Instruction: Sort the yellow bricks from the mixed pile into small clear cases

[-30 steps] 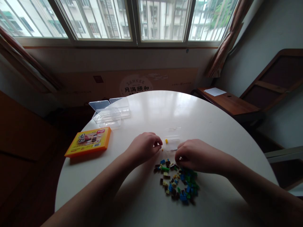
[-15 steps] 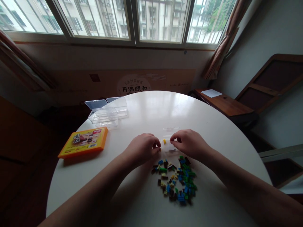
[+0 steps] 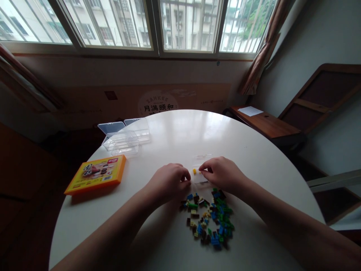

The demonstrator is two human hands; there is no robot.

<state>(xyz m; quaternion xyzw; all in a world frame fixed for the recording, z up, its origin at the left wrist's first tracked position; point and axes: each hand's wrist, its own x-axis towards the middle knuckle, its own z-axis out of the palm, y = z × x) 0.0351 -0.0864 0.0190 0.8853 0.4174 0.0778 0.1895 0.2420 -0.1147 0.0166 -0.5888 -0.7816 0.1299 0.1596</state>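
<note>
A pile of several small bricks (image 3: 210, 220), blue, green, yellow and dark, lies on the round white table (image 3: 180, 131) close to me. Just beyond it stands a small clear plastic box (image 3: 200, 168) with its lid open and a yellow brick (image 3: 194, 171) inside. My right hand (image 3: 222, 174) hovers over the box's right side, its fingertips pinched at the box's edge near the yellow brick; what they hold is too small to name. My left hand (image 3: 168, 181) rests curled on the table just left of the box, fingers closed.
Two or three clear plastic boxes (image 3: 124, 137) with open lids stand at the table's far left. An orange flat box (image 3: 96, 174) lies at the left edge. A wooden side table (image 3: 267, 124) with a paper stands to the right; windows lie beyond.
My right hand left the brick pile and moved up and left to the small clear box. My left hand stayed beside the box, barely shifting.
</note>
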